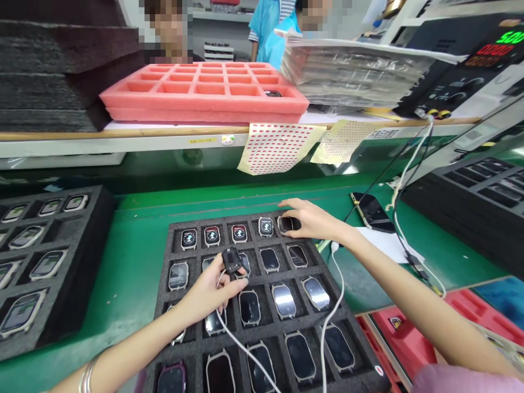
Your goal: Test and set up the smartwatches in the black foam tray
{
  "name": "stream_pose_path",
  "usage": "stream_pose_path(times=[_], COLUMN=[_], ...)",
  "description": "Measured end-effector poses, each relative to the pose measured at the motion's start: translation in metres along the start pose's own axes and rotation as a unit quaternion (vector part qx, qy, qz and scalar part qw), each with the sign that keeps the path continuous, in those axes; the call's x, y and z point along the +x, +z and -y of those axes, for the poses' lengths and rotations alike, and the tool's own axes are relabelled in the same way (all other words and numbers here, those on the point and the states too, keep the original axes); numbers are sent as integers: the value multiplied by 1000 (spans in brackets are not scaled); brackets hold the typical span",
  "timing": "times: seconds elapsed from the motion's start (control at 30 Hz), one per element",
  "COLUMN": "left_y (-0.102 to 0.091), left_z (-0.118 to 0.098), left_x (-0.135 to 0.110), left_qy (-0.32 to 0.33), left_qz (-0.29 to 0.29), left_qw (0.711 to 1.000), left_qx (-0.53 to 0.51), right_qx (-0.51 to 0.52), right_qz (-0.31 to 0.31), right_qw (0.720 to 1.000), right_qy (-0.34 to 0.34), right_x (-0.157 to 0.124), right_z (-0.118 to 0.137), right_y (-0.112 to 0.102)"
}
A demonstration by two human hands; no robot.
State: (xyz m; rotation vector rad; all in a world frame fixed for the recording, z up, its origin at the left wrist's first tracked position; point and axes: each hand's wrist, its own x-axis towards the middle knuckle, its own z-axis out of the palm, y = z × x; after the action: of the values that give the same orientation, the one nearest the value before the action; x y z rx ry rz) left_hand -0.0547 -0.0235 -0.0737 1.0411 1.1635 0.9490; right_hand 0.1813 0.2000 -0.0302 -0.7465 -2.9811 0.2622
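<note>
The left hand (216,286) holds a small black cabled device (232,260) above a foam tray (366,371); the right hand (314,219) touches a watch (286,224) at its far right corner.

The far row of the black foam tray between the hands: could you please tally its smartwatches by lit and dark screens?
Lit-screen smartwatches: 4
Dark-screen smartwatch, at the right hand: 1
Total: 5
</note>
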Motion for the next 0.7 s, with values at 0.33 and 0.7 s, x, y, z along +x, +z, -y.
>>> stream_pose_path(times=[0.33, 0.7], left_y=[-4, -8], left_z=[0, -2], left_x=[4, 4], left_qy=[15, 24], left_qz=[19, -41], left_qw=[997, 995], left_qx=[-70, -83], right_qx=[187, 145], right_qz=[-69, -58], right_qw=[970, 971], right_qy=[-141, -183], right_x=[9, 30], right_z=[119, 139], right_y=[2, 33])
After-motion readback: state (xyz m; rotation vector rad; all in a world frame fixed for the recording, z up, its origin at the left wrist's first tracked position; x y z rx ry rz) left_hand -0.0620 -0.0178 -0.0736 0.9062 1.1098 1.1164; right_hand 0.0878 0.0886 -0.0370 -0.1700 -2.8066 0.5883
